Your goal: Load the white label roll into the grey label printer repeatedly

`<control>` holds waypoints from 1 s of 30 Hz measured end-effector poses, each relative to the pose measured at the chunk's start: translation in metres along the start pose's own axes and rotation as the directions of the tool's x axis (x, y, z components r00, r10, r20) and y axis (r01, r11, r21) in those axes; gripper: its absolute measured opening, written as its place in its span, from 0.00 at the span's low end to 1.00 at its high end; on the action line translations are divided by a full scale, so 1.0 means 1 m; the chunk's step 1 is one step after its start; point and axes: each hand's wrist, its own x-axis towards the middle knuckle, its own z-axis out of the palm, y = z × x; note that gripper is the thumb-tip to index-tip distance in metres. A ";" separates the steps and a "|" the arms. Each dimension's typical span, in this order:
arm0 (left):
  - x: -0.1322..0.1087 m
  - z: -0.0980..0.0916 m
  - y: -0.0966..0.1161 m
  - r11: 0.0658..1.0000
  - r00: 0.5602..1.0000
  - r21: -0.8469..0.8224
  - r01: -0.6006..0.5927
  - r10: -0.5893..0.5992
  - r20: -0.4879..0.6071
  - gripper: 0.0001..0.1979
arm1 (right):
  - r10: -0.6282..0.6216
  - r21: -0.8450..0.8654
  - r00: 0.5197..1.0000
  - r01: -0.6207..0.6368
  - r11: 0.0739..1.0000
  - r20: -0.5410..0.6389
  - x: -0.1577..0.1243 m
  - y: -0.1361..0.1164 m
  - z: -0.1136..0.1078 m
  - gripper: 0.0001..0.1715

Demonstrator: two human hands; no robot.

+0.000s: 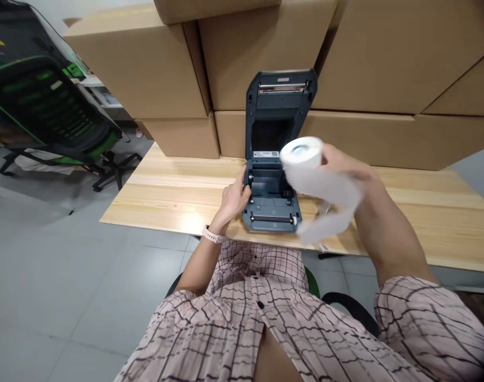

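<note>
A dark grey label printer (271,206) sits on the wooden table, its lid (281,109) raised and leaning back toward the cardboard boxes. My left hand (236,197) grips the printer's left side, fingers at the edge of the empty-looking roll bay. In my right hand (337,159) is a white roll of label paper (303,154), held above the printer's right side. A loose strip of paper trails from the roll, curling down past the printer's front right corner and blurred by motion. My right fingers are partly hidden behind the roll.
Large cardboard boxes (261,53) are stacked along the back of the wooden table (166,193). A white cable (324,208) lies right of the printer, partly behind the paper strip. A black and green office chair (46,106) stands on the floor at left.
</note>
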 end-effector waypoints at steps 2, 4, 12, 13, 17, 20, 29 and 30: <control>0.000 0.001 0.000 1.000 1.000 -0.020 0.008 -0.008 -0.009 0.38 | -0.045 -0.168 0.985 0.073 0.983 0.165 0.015 -0.021 0.014 0.43; 0.000 0.001 0.000 0.999 1.000 -0.030 0.015 -0.015 -0.009 0.39 | -0.040 -0.400 0.952 0.164 0.902 0.302 0.030 -0.032 0.028 0.43; 0.000 -0.001 -0.002 0.998 1.000 -0.061 -0.005 0.005 0.006 0.40 | 0.037 -0.535 0.907 0.213 0.818 0.418 0.065 0.000 0.055 0.34; 0.000 -0.001 -0.002 0.998 1.000 -0.070 -0.006 0.006 0.001 0.40 | 0.043 -0.534 0.911 0.202 0.821 0.409 0.068 0.004 0.056 0.34; 0.000 0.001 -0.004 0.994 1.000 -0.108 0.005 -0.007 -0.017 0.39 | 0.063 -0.537 0.917 0.173 0.826 0.393 0.061 0.001 0.060 0.42; -0.002 0.001 -0.003 0.987 0.999 -0.157 0.037 -0.041 -0.024 0.38 | -0.039 -0.560 0.940 0.234 0.795 0.338 0.031 -0.017 0.064 0.42; -0.003 0.021 -0.012 0.821 0.993 -0.560 0.110 -0.117 0.024 0.35 | -0.133 -0.594 0.983 0.182 0.783 0.126 -0.084 -0.032 0.120 0.31; -0.002 0.024 -0.013 0.797 0.992 -0.593 0.118 -0.123 0.033 0.35 | -0.142 -0.588 0.986 0.169 0.791 0.093 -0.087 -0.031 0.125 0.31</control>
